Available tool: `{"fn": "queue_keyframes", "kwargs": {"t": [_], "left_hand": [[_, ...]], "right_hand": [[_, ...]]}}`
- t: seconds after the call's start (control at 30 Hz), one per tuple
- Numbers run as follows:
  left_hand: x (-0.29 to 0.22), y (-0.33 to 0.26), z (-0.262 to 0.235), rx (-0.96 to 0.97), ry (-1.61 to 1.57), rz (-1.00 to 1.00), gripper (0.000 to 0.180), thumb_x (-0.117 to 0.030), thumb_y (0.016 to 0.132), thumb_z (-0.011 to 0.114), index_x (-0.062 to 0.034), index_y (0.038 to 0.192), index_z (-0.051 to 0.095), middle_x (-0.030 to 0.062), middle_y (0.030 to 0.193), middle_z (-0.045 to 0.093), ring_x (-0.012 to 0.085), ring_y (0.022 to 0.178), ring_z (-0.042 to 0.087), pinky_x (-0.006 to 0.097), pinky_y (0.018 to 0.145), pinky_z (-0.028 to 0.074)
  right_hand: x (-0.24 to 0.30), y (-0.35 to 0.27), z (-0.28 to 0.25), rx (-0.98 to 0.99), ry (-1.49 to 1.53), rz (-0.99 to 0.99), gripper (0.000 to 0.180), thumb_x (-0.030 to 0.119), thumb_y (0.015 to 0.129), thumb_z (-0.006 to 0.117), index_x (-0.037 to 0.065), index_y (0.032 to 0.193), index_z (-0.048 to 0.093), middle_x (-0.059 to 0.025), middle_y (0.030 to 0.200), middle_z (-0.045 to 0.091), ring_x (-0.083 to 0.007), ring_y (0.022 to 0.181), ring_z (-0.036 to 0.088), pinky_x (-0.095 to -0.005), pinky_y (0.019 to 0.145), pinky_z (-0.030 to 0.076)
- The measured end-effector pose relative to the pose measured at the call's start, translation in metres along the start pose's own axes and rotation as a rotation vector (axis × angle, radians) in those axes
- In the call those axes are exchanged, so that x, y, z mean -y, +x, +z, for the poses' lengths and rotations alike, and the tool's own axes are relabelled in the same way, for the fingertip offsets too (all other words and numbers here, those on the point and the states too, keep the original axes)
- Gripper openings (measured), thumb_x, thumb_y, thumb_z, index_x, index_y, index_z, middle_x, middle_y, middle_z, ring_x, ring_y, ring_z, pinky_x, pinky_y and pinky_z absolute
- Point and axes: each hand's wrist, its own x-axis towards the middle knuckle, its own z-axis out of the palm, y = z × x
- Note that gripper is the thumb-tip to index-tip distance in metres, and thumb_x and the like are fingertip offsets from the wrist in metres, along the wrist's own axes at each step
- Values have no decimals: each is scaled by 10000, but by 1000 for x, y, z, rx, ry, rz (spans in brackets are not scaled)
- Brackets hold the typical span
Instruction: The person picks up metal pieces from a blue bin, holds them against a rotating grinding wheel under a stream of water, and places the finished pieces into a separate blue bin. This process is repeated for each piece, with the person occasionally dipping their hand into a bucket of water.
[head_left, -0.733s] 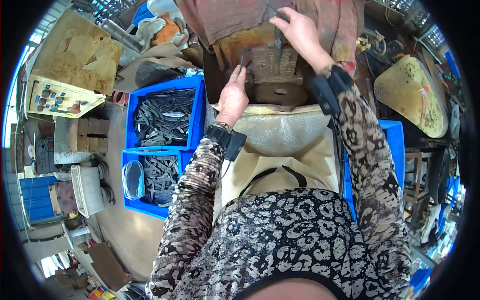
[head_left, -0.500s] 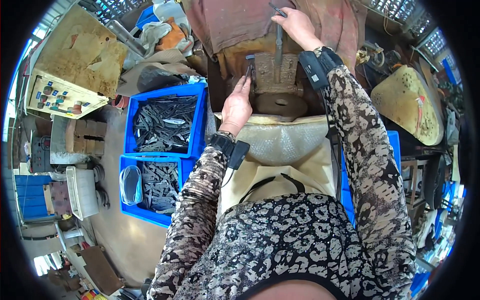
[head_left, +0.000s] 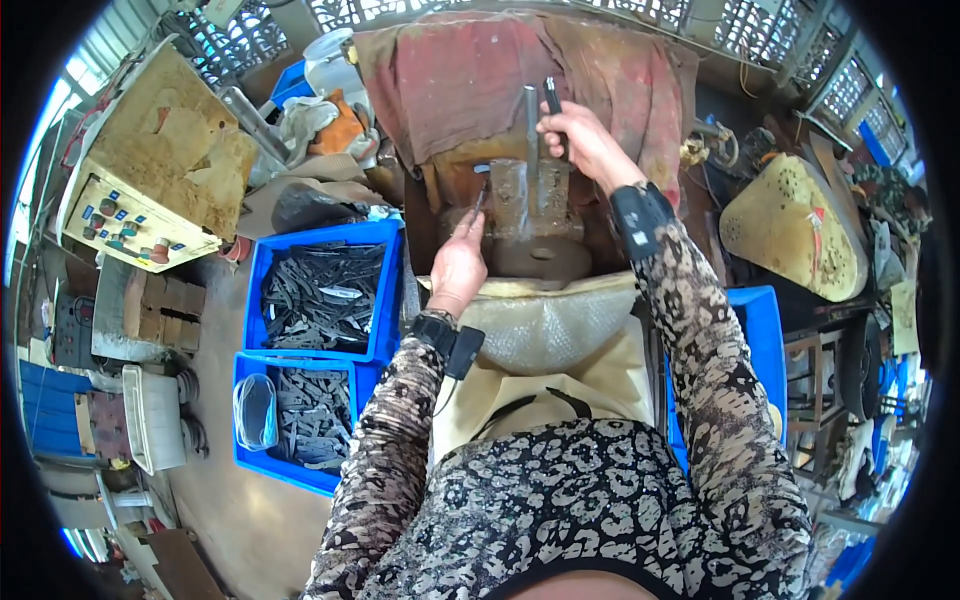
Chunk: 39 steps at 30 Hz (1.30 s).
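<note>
My left hand (head_left: 460, 268) is closed on a thin dark metal strip (head_left: 480, 203), which points away from me at the left side of a wet brown machine. My right hand (head_left: 583, 142) grips a dark narrow piece (head_left: 552, 96), held nearly upright just right of a vertical metal pipe (head_left: 531, 130). Its lower part is hidden by the fingers. Between the hands stand a ridged brown block (head_left: 515, 190) and, nearer me, a round brown disc (head_left: 541, 260) with a centre hole. Neither held piece visibly touches the disc.
At left, two blue bins (head_left: 255, 290) hold many dark flat metal pieces. A control box (head_left: 130, 235) with knobs stands beyond them. Reddish cloth (head_left: 450, 90) drapes the machine's back. Bubble wrap (head_left: 560, 335) hangs at its front edge. Another blue bin (head_left: 760, 330) is at right.
The view has tilted up, so the scene sits lower. My right hand has turned its dark piece from slanted to nearly upright. My left hand still holds its strip by the block.
</note>
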Motion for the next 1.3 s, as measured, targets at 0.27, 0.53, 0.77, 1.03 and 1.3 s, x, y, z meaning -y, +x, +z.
{"fn": "queue_keyframes", "kwargs": {"t": [0.27,0.53,0.77,1.03,1.3], "left_hand": [[16,9,12,-29,112,36,485,13,795,502,-73,1269,564,140,1303,558,319,1119,581,373,934,490],[35,12,20,37,144,-19,456,-7,816,502,-100,1256,578,148,1249,588,324,1107,584,383,926,488],[33,12,16,100,152,-67,445,-24,813,508,-105,1242,593,149,1229,596,324,1092,590,385,922,489],[34,17,27,103,142,31,442,-19,778,517,-75,1206,613,183,1125,635,333,1026,614,395,896,499],[61,24,52,83,79,148,447,-25,739,547,-31,1178,631,211,1084,647,363,996,620,407,885,496]], "right_hand": [[-40,-108,4,-5,88,-38,258,60,904,574,15,1157,549,-80,1014,659,-121,714,612,-243,634,519],[-99,-115,-42,-171,-297,-17,160,120,933,562,29,1065,560,-20,955,673,-73,723,618,-233,577,483],[-150,-120,-55,-521,-1058,-276,137,117,921,531,24,1021,543,-128,836,660,-264,730,648,-393,614,492],[-147,-122,-50,-674,-1253,-260,111,110,868,501,19,918,543,-206,806,643,-400,783,634,-491,691,495],[-152,-115,-65,-547,-1247,-171,150,92,826,459,-13,874,555,-202,717,644,-386,697,653,-492,615,509]]}}
